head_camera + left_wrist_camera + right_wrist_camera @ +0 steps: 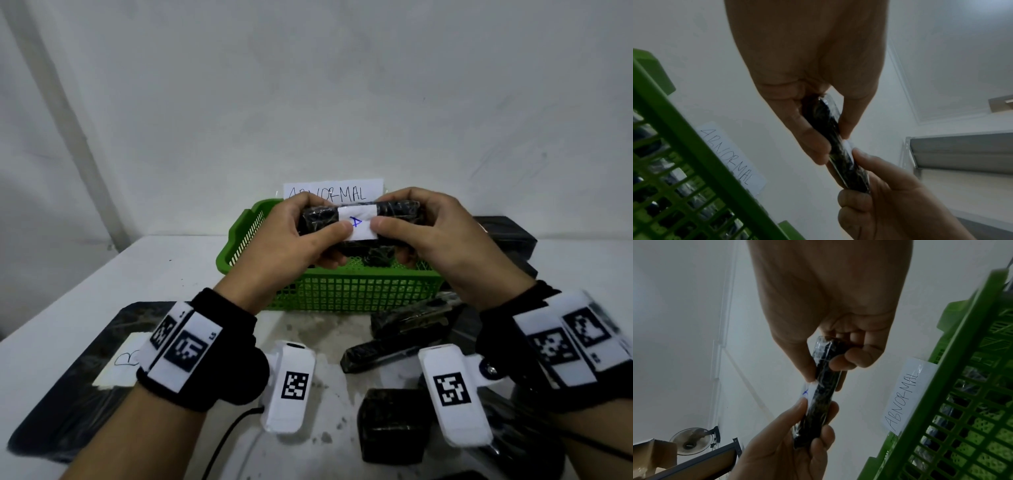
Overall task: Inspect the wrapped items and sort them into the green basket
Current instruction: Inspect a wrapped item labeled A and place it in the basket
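Observation:
Both hands hold one black plastic-wrapped item (pixel 317 221) level above the green basket (pixel 349 291). A white label with a blue "A" (pixel 356 222) faces me at its middle. My left hand (pixel 301 236) grips its left end, thumb on the front by the label. Fingers and thumb of my right hand (pixel 407 233) curl round the right end. The left wrist view shows the wrapped item (pixel 835 142) edge-on between both hands, as does the right wrist view of the item (pixel 819 404). A dark wrapped item (pixel 376 258) lies inside the basket.
A paper sign reading "ABNORMAL" (pixel 334 193) stands behind the basket against the white wall. Several black wrapped items (pixel 407 322) lie on the table below and right of the basket, one (pixel 394 425) near me. A black mat with a paper label (pixel 120 363) lies at left.

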Demonstrator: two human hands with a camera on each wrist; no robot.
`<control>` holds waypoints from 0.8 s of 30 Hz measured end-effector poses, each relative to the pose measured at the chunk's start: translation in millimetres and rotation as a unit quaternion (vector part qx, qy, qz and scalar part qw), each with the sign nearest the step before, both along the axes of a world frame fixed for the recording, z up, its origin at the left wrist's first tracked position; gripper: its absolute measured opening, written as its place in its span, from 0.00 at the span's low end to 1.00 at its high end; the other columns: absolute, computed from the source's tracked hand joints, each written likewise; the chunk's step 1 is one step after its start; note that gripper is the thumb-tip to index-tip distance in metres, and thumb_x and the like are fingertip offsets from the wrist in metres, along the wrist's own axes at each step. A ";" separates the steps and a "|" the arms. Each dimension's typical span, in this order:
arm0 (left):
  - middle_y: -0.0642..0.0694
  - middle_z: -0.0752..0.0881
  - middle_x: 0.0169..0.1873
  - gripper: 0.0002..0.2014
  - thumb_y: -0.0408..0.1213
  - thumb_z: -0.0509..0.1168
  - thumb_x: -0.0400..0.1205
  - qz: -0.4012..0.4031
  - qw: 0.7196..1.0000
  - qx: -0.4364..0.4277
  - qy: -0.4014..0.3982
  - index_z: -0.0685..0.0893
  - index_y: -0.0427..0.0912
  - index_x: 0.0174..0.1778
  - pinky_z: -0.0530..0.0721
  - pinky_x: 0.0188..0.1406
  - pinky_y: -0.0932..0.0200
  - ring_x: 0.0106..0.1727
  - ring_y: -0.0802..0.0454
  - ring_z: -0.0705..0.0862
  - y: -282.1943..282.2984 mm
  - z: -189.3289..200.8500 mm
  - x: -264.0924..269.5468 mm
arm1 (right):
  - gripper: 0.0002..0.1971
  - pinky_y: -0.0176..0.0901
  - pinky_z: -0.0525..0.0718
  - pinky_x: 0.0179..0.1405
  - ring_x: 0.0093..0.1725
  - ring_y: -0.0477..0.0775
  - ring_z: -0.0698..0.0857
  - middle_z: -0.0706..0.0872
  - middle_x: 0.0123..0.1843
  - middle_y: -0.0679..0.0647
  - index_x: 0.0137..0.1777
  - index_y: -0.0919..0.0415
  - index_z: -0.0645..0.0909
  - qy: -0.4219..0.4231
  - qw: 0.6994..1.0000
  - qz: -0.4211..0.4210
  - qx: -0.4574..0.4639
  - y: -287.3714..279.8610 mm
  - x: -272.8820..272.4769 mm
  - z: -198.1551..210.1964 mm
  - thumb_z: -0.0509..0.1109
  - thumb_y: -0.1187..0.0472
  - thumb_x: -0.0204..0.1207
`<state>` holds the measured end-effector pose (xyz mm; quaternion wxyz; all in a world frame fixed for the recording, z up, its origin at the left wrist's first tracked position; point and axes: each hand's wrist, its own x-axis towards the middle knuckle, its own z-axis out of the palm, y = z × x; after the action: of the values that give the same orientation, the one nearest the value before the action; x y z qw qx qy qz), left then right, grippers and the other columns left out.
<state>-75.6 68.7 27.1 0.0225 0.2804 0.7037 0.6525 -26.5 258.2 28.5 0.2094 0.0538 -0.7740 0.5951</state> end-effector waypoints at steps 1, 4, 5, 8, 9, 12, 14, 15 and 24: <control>0.47 0.90 0.36 0.11 0.33 0.73 0.80 0.004 1.000 -0.001 0.007 0.81 0.35 0.54 0.89 0.35 0.57 0.32 0.47 0.90 0.1 -0.7 -0.6 | 0.13 0.37 0.77 0.23 0.23 0.47 0.77 0.84 0.38 0.63 0.58 0.60 0.85 0.000 1.000 0.002 0.000 0.1 -0.4 -0.4 0.79 0.61 0.74; 0.49 0.88 0.33 0.10 0.32 0.74 0.80 0.009 1.000 0.000 0.012 0.82 0.35 0.53 0.88 0.33 0.58 0.30 0.51 0.87 1.0 -2.5 -1.1 | 0.14 0.40 0.76 0.24 0.23 0.48 0.77 0.86 0.37 0.59 0.56 0.59 0.86 0.003 1.000 0.005 -0.003 0.9 -1.4 -2.5 0.81 0.61 0.71; 0.49 0.88 0.32 0.10 0.32 0.74 0.80 0.010 1.000 0.002 0.009 0.82 0.35 0.52 0.88 0.32 0.58 0.30 0.51 0.87 1.1 -3.4 -1.4 | 0.15 0.40 0.76 0.25 0.23 0.48 0.77 0.86 0.36 0.57 0.56 0.59 0.87 0.002 1.000 0.004 -0.002 0.9 -1.6 -3.6 0.82 0.60 0.70; 0.49 0.87 0.31 0.11 0.32 0.74 0.79 0.016 1.000 0.002 0.016 0.82 0.33 0.53 0.85 0.29 0.61 0.28 0.52 0.86 2.6 -3.9 -1.9 | 0.12 0.40 0.76 0.24 0.23 0.49 0.77 0.85 0.34 0.56 0.52 0.60 0.87 0.003 1.000 -0.009 0.000 0.6 -1.8 -4.9 0.82 0.60 0.70; 0.48 0.86 0.31 0.11 0.31 0.75 0.79 0.020 1.000 0.001 0.020 0.82 0.33 0.53 0.84 0.28 0.62 0.28 0.52 0.86 3.6 -4.6 -1.9 | 0.10 0.41 0.76 0.24 0.22 0.49 0.77 0.85 0.32 0.55 0.49 0.61 0.87 0.008 1.000 -0.018 0.003 0.5 -2.1 -5.8 0.82 0.60 0.71; 0.46 0.86 0.32 0.11 0.30 0.75 0.78 0.030 0.999 0.007 0.028 0.82 0.33 0.52 0.83 0.26 0.64 0.27 0.54 0.85 7.0 -6.3 0.8 | 0.08 0.39 0.75 0.22 0.19 0.47 0.78 0.83 0.24 0.47 0.41 0.61 0.86 0.031 0.997 -0.058 0.029 -1.5 -3.3 -8.5 0.83 0.61 0.70; 0.47 0.87 0.33 0.10 0.31 0.75 0.78 0.032 0.999 0.016 0.027 0.82 0.35 0.52 0.84 0.27 0.63 0.27 0.54 0.85 9.1 -8.7 1.7 | 0.09 0.35 0.75 0.20 0.18 0.44 0.78 0.82 0.21 0.44 0.40 0.60 0.84 0.046 0.995 -0.072 0.046 -2.2 -3.5 -9.1 0.83 0.61 0.71; 0.47 0.87 0.34 0.10 0.31 0.75 0.79 0.030 0.999 0.021 0.025 0.82 0.36 0.52 0.85 0.28 0.62 0.28 0.54 0.86 9.5 -10.2 1.3 | 0.09 0.35 0.75 0.19 0.18 0.43 0.78 0.82 0.22 0.44 0.41 0.60 0.84 0.050 0.995 -0.072 0.048 -1.9 -3.3 -9.0 0.83 0.62 0.71; 0.52 0.88 0.38 0.02 0.36 0.68 0.83 -0.005 0.997 0.069 -0.022 0.84 0.42 0.49 0.89 0.41 0.58 0.37 0.54 0.88 4.5 -5.0 -0.7 | 0.15 0.45 0.87 0.35 0.34 0.53 0.84 0.88 0.42 0.54 0.49 0.58 0.87 -0.019 0.998 0.040 -0.038 3.3 4.5 1.0 0.77 0.48 0.69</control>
<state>-76.3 73.1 22.1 0.0221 0.2702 0.6546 0.7057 -21.9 261.6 29.4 0.1722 0.0655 -0.7520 0.6329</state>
